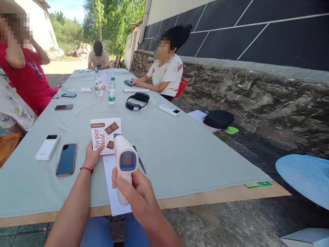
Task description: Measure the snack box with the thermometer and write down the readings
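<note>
Okay, closest thing on my feed is the right hand (141, 197), fingers wrapped snugly round the handle of a white gun-shaped device (128, 161). Chunky smooth plastic, blue frame around a grey display facing me, blue at the far tip too; I can't read anything on that screen. Underneath is a sheet of paper (109, 185) reaching over the wooden table edge, with a few scribbles too small to make out, and a dark pen (140, 161) near its right side.

Bit further out, the left hand (94, 154) (red cord on the wrist) grips the lower left of a white pack (109, 133), thumb in front, fingers mostly hidden behind. Print's nice and clear: "NutriMotion" on a brown tab, "Su-per Meal" running sideways, chocolate chunks pictured alongside. The device overlaps it from my angle, can't tell if they touch.

Left of that on the pale tablecloth (192, 161): a phone (66, 159) and a white power bank (48, 147). Past the pack, a black headband (137, 101) with a white sticker, then a green-capped bottle (111, 92), label too tiny for me. Way back, someone at the far end (99, 58) is bent over a small dark gadget.
</note>
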Available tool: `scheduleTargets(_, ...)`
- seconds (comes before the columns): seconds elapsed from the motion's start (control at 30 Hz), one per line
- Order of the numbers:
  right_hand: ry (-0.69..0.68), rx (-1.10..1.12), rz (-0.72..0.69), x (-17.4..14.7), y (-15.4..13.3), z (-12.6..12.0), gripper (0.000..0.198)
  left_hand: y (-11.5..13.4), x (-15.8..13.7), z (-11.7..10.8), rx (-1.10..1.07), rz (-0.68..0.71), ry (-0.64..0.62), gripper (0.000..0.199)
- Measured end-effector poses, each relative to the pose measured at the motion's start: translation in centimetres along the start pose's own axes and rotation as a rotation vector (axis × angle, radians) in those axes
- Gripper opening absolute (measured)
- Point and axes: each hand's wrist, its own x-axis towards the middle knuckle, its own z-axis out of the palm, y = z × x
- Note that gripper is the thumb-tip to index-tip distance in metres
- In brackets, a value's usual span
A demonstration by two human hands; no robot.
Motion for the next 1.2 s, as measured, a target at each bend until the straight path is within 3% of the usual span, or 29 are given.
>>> scheduleTargets(0.07, 0.025, -0.064, 0.051, 0.6, 0.9, -1.1, 0.032, 0.5, -0.2, -0.1, 0.012, -0.001, -0.026, 0.067)
scheduleTargets(0.17, 0.150, -0.226, 0.122, 2.3, 3.0, -4.0, 0.054, 0.9, -0.4, -0.2, 0.004, 0.014, -0.052, 0.071)
scheduleTargets(0.3, 0.372, -0.691, 0.288, 5.2, 6.8, -9.1, 0.058, 1.0, -0.5, -0.1, -0.021, 0.047, -0.063, 0.071)
scheduleTargets(0.4, 0.376, -1.021, 0.452, 6.4, 9.2, -12.4, 0.049, 1.0, -0.5, 0.1, -0.026, 0.066, -0.069, 0.071)
scheduleTargets(0.5, 0.356, -1.202, 0.515, 6.7, 10.5, -14.3, 0.050, 0.9, -0.5, 0.2, -0.021, 0.077, -0.058, 0.069)
scheduleTargets(0.77, 0.345, -1.379, 0.514, 7.0, 12.1, -15.2, 0.050, 0.4, -0.8, 0.4, 0.199, 0.192, -0.042, 0.066)
scheduleTargets(0.9, 0.366, -1.415, 0.492, 6.8, 12.6, -15.3, 0.048, 0.7, -1.1, 0.5, 0.199, 0.176, -0.071, 0.068)
scheduleTargets(1.07, 0.503, -1.427, 0.280, 5.9, 12.5, -14.5, 0.035, 0.5, -1.2, 0.4, 0.128, 0.150, -0.077, 0.075)
scheduleTargets(1.13, 0.412, -1.358, 0.304, 5.5, 12.3, -13.7, 0.030, 0.2, -1.1, 0.4, 0.127, 0.139, -0.080, 0.077)
scheduleTargets(1.2, 0.280, -1.318, 0.420, 5.2, 12.1, -12.7, 0.028, 0.0, -1.1, 0.2, 0.119, 0.119, -0.054, 0.079)
